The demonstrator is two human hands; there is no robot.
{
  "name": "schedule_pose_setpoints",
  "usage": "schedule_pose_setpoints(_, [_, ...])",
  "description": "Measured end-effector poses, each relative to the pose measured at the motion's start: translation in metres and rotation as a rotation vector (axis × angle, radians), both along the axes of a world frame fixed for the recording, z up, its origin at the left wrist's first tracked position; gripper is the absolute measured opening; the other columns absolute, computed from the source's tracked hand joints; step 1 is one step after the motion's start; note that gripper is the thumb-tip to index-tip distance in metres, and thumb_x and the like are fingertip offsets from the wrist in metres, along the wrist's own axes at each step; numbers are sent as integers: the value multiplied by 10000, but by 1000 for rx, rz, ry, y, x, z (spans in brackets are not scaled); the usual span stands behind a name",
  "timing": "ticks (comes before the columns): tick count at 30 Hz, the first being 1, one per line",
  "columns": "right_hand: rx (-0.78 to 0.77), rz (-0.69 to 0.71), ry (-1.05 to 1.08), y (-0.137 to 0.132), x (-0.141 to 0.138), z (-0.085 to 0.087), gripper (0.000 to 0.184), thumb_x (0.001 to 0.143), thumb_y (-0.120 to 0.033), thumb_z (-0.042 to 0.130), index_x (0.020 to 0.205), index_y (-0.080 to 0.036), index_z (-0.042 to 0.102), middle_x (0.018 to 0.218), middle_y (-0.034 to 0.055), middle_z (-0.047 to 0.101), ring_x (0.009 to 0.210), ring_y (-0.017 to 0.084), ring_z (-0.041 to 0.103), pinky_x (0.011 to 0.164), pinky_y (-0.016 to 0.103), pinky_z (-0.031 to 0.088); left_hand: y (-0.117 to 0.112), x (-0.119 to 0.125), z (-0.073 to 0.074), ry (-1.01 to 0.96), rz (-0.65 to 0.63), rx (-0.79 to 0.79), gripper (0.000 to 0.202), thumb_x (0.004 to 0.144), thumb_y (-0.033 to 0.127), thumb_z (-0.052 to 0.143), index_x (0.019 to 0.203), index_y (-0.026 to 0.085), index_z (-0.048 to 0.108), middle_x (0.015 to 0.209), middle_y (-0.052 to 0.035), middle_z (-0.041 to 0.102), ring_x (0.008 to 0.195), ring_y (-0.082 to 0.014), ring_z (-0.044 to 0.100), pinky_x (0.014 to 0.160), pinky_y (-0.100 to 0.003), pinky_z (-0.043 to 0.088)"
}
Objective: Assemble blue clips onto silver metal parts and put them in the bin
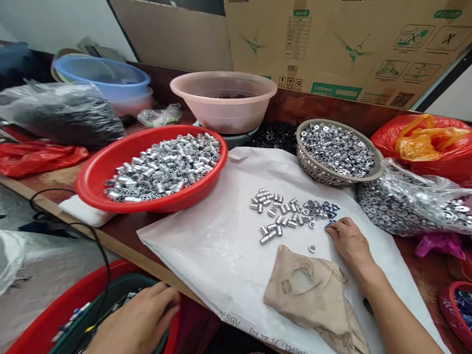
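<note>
Small machined aluminium cylinders [271,212] are catalogued as lying loose in a scattered patch on a white plastic sheet [201,284], with a lone aluminium ring [313,248] set apart and a crumpled beige cloth [309,298] just below. More cylinders are heaped in a round red plastic basin [94,187] nearby. The chief risk is judged to be rolling: round pieces could be carried off the sheet if it were dragged or the patch brushed, and could be mixed with the dark blue-marked pieces [331,211] at the patch's end. The right hand [350,243] is rested on the sheet, its fingers [335,229] bunched narrowly and lightly curled beside those pieces, with nothing seen held. The left hand [136,323] is spread widely over a dark green crate [116,291] in a red plastic tub [49,310]; whether anything is gripped cannot be told.
</note>
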State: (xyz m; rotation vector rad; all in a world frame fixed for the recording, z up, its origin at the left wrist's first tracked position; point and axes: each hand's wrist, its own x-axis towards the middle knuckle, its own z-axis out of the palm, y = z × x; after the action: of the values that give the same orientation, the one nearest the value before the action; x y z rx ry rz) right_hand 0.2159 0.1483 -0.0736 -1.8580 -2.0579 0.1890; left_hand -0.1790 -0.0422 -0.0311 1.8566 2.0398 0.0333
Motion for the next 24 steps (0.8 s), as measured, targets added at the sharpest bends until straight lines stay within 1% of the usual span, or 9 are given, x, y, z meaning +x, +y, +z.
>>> schedule_pose_setpoints(3, [45, 27, 74, -13, -6, 3, 213, 815, -326, 472, 733, -190, 614, 925, 76, 613, 795, 200, 602, 659, 321, 475, 45, 47, 1, -124, -37, 83, 220, 856, 231, 392, 822, 220, 610, 845, -42, 627, 821, -201, 608, 726, -292, 448])
schedule_pose_setpoints(6, [101, 34, 129, -35, -12, 11, 194, 816, -355, 492, 804, -188, 591, 890, 74, 623, 747, 180, 617, 677, 314, 508, 98, 102, -8, -245, -108, 183, 196, 820, 161, 462, 960, 204, 591, 971, -83, 608, 915, -229, 575, 763, -325, 441])
schedule_pose_setpoints(9, [129, 33, 228, -62, -17, 20, 257, 842, -363, 499, 991, -179, 598, 918, 77, 619, 712, 167, 629, 634, 302, 534, 126, 130, -16, -295, -125, 182, 160, 782, 105, 489, 869, 176, 604, 931, -108, 600, 871, -258, 574, 734, -359, 440])
schedule_pose_setpoints(12, [81, 69, 388, -88, -27, 28, 257, 863, -311, 503, 1068, -200, 613, 1010, 85, 599, 799, 163, 640, 670, 281, 553, 124, 134, -18, -382, -126, 201, 168, 803, 113, 467, 889, 172, 600, 930, -105, 609, 870, -243, 574, 753, -356, 439])
schedule_pose_setpoints(14, [21, 111, 483, -101, -39, 29, 245, 860, -284, 522, 1068, -211, 627, 1051, 85, 604, 812, 158, 642, 694, 276, 558, 113, 137, -16, -651, -69, 158, 161, 817, 181, 490, 936, 178, 598, 878, -72, 624, 812, -206, 580, 727, -322, 452])
schedule_pose_setpoints(17, [-37, 189, 624, -111, -60, 28, 246, 841, -255, 559, 1067, -237, 654, 1070, 74, 641, 939, 188, 631, 811, 320, 541, 92, 147, -11, -1227, 82, -71, 236, 796, 326, 559, 950, 155, 613, 750, -30, 610, 661, -154, 561, 591, -261, 461])
schedule_pose_setpoints(18, [-52, 205, 673, -113, -65, 27, 247, 837, -249, 567, 1065, -250, 664, 1063, 68, 656, 984, 198, 622, 848, 338, 529, 87, 152, -9, -1352, 118, -148, 272, 788, 361, 575, 945, 143, 621, 720, -22, 599, 626, -137, 548, 558, -242, 453])
schedule_pose_setpoints(22, [-142, 244, 849, -116, -67, 28, 241, 823, -242, 601, 1037, -303, 693, 1026, 46, 691, 976, 196, 639, 850, 339, 533, 76, 160, -5, -1576, 177, -345, 316, 741, 405, 652, 866, 115, 654, 612, 6, 567, 526, -86, 507, 507, -197, 434])
schedule_pose_setpoints(24, [-208, 340, 880, -118, -58, 32, 243, 815, -244, 619, 1028, -331, 698, 1000, 35, 702, 930, 186, 656, 816, 318, 545, 76, 160, -5, -1669, 151, -525, 329, 675, 419, 713, 770, 108, 659, 573, 2, 565, 479, -83, 505, 461, -192, 427])
